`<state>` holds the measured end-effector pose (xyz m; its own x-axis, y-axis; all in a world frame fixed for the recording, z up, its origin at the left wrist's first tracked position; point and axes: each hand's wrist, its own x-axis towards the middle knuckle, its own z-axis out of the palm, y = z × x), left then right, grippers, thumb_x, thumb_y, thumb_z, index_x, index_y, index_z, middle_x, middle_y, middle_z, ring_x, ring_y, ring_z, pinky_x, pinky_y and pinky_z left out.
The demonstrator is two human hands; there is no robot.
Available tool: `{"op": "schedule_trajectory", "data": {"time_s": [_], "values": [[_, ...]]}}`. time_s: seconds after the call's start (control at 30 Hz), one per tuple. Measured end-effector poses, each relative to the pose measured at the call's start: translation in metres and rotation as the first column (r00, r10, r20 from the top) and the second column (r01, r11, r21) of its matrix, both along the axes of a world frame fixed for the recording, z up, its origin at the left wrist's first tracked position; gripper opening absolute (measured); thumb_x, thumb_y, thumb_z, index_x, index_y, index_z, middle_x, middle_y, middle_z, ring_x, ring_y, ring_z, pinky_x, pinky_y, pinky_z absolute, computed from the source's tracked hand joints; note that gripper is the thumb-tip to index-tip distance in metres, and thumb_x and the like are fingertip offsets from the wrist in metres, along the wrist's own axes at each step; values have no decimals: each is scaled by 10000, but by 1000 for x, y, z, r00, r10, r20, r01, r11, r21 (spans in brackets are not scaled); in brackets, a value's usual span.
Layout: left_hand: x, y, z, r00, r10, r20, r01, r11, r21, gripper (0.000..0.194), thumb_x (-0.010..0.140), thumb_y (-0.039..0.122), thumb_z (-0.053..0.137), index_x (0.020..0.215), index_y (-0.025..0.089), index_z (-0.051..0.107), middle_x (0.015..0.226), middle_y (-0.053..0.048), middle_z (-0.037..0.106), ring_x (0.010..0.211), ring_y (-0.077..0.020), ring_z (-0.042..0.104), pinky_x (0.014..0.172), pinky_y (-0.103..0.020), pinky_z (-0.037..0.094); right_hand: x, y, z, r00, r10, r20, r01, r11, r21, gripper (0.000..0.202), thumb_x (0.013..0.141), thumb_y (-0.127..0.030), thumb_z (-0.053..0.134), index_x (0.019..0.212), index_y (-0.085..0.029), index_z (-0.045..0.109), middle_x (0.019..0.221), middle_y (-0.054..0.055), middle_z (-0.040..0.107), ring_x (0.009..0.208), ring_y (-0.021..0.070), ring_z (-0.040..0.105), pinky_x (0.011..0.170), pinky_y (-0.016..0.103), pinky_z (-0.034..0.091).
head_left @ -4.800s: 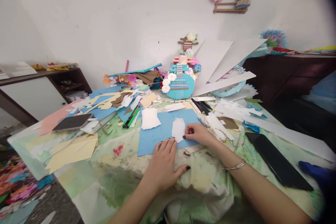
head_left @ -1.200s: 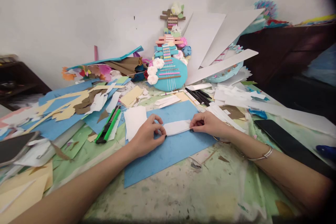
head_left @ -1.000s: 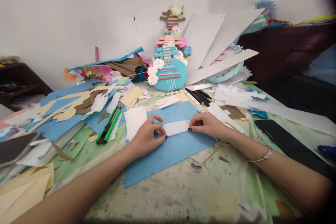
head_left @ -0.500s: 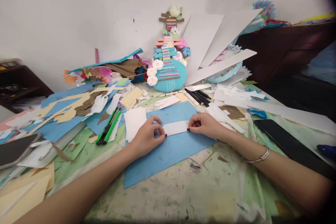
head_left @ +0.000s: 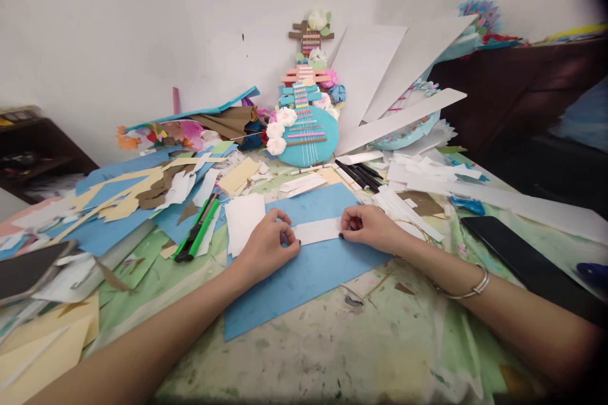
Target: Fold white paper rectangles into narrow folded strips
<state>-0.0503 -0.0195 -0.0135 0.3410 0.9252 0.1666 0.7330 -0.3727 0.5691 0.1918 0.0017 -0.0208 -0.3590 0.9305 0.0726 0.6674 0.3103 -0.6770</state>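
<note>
A white paper strip (head_left: 317, 231) is stretched between my two hands, above a blue sheet (head_left: 304, 278). My left hand (head_left: 273, 240) pinches the strip's left end between thumb and fingers. At its right end, my right hand (head_left: 365, 228) pinches it the same way, with the other fingers curled in. A stack of white paper pieces (head_left: 243, 221) lies beside my left hand, partly on the blue sheet. Behind my right hand are more white strips (head_left: 403, 212).
A green cutter (head_left: 197, 228) lies left of the blue sheet. Black markers (head_left: 358, 175) lie behind it. A teal paper instrument (head_left: 311, 136) leans at the wall. A black phone-like slab (head_left: 527, 259) lies at the right, a tablet (head_left: 33, 269) at the left, among paper scraps (head_left: 123, 193).
Both hands keep nearly the same place and the same pinch on the white strip. The view has shifted very slightly.
</note>
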Motion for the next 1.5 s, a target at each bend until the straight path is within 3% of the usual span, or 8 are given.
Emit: {"op": "schedule_trajectory", "data": {"time_s": [0.37, 0.77, 1.0, 1.5], "values": [[-4, -1, 0, 998, -58, -10, 58, 998, 9, 91, 690, 199, 557, 624, 159, 606, 1000, -50, 512, 636, -105, 497, 628, -286, 451, 0, -3, 3, 993, 111, -45, -110, 994, 22, 175, 687, -131, 535, 769, -170, 685, 576, -48, 422, 526, 83, 391, 513, 218, 300], [-5, 0, 4, 997, -71, -7, 71, 997, -33, 115, 717, 192, 540, 628, 159, 605, 1014, -56, 519, 665, -123, 513, 629, -301, 450, -1, -4, 5, 994, 104, -40, -104, 995, 15, 187, 682, -138, 542, 770, -167, 704, 579, -40, 446, 526, 86, 405, 518, 223, 310], [-8, 0, -1, 996, -85, 17, 85, 996, -15, 53, 700, 200, 568, 737, 167, 586, 1005, -52, 504, 661, -117, 491, 654, -304, 463, 1, -2, 2, 990, 126, -58, -126, 992, 13, 182, 697, -155, 544, 781, -163, 705, 563, -41, 444, 520, 86, 403, 505, 219, 299], [-4, 0, -1, 997, -79, -15, 79, 997, -20, 144, 777, 243, 505, 682, 167, 582, 1040, -53, 518, 639, -112, 498, 628, -290, 445, 3, -1, -2, 990, 119, -74, -118, 993, 10, 180, 704, -162, 550, 783, -178, 712, 561, -36, 465, 528, 94, 419, 511, 225, 307]]}}
